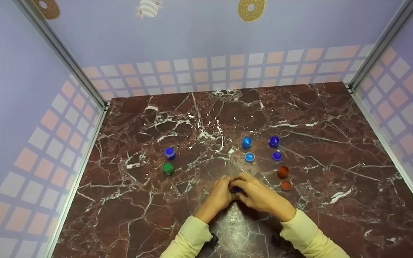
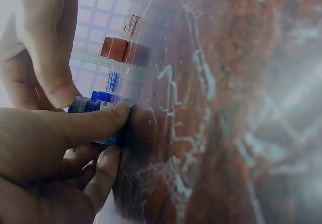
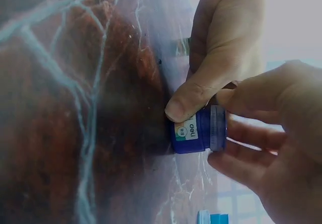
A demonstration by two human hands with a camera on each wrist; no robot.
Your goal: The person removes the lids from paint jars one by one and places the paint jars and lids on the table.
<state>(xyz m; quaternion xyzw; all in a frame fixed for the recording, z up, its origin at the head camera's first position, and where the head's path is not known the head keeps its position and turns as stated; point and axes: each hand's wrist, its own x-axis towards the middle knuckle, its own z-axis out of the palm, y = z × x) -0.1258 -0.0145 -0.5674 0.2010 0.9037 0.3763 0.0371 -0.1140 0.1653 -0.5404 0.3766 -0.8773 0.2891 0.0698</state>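
The left hand [image 1: 220,195] grips the body of a purple-blue paint jar [image 3: 200,138], thumb across its label; the right hand [image 1: 258,193] has its fingers curled around the ribbed cap [image 3: 218,133]. The jar lies between both hands, long axis upright, cap on top, base at or just above the tabletop [image 1: 138,222]. The uncapped orange jar [image 1: 283,172] stands beyond, nearer the right hand; the green-capped jar [image 1: 168,168] stands on the left hand's side.

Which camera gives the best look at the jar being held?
The right wrist view: it shows the jar side-on, with its label and ridged lid visible. The left wrist view shows parts of it between fingers; the head view, just a dark bit.
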